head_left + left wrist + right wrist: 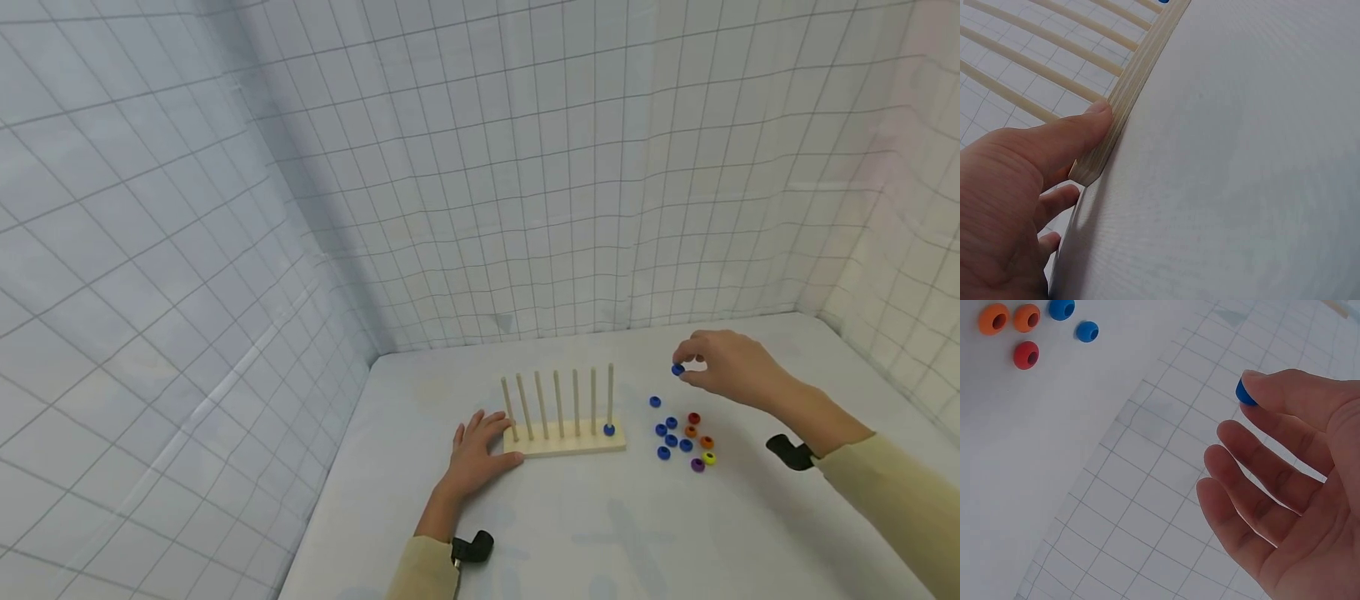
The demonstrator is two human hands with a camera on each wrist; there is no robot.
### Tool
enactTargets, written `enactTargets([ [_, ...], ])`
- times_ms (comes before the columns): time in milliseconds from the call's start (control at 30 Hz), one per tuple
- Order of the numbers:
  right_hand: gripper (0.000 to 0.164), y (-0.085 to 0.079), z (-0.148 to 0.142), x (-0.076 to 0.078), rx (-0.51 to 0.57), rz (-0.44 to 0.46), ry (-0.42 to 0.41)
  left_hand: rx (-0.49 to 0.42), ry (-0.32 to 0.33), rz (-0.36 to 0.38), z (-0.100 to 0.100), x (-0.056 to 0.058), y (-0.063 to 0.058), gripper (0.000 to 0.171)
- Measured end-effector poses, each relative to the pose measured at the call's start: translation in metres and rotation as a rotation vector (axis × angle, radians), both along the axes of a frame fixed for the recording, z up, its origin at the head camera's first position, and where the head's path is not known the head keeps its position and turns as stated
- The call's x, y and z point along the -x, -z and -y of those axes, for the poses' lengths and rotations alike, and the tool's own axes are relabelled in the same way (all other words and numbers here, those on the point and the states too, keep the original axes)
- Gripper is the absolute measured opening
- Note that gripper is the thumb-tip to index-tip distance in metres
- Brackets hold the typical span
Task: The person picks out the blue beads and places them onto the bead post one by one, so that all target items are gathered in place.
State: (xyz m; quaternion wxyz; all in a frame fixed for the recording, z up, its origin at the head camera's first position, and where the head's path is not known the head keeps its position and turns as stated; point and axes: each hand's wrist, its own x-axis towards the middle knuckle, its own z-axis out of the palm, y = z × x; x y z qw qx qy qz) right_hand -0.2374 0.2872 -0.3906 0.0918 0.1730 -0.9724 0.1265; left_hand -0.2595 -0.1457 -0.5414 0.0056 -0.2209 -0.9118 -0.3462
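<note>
A pale wooden peg board (573, 444) with several upright pegs stands on the table. One blue bead (609, 430) sits at the foot of its rightmost peg. My left hand (474, 454) holds the board's left end, its thumb along the front edge as the left wrist view shows, other fingers at the end and behind. Up off the table, right of the board, my right hand (731, 367) pinches a blue bead (1245, 392) between thumb and index finger. In the right wrist view its other fingers are loosely bent, and the hand partly hides the bead.
Between board and right forearm lie loose beads: several blue (671, 440), a red (693, 418), orange (707, 442), a yellow (709, 458) and a purple one (697, 465). White grid-patterned curtains (525, 183) enclose the white table (585, 533) at the back and sides.
</note>
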Motion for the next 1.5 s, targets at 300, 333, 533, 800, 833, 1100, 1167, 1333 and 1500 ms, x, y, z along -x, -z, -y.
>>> enactTargets([
  [300,0.021,-0.014,0.010,0.001,-0.002,-0.044,-0.054,-0.003,0.005,-0.014,0.002,0.004,-0.002,0.065],
  [333,0.021,-0.017,0.011,0.000,-0.001,-0.048,-0.060,-0.002,0.005,-0.014,0.002,0.004,-0.002,0.066],
  [533,0.020,-0.026,0.019,-0.002,0.006,-0.050,-0.079,0.006,0.010,-0.022,0.001,0.007,-0.002,0.066],
  [800,0.019,-0.025,0.029,-0.002,0.067,-0.039,-0.109,0.007,0.016,-0.011,0.002,0.004,0.000,0.067],
  [833,0.019,-0.026,0.030,-0.002,0.069,-0.040,-0.112,0.006,0.016,-0.012,0.002,0.004,0.000,0.067],
  [1100,0.018,-0.032,0.041,0.001,0.076,-0.048,-0.132,-0.001,0.008,-0.007,0.001,0.002,0.002,0.068],
  [1167,0.018,-0.032,0.043,0.001,0.086,-0.054,-0.138,-0.003,0.009,-0.006,0.001,0.002,0.002,0.069],
  [1333,0.018,-0.031,0.048,0.003,0.105,-0.067,-0.149,0.003,0.006,-0.007,0.001,0.002,0.002,0.068],
  [1500,0.017,-0.030,0.053,0.004,0.127,-0.058,-0.150,0.012,0.000,-0.002,0.001,0.002,0.002,0.068],
])
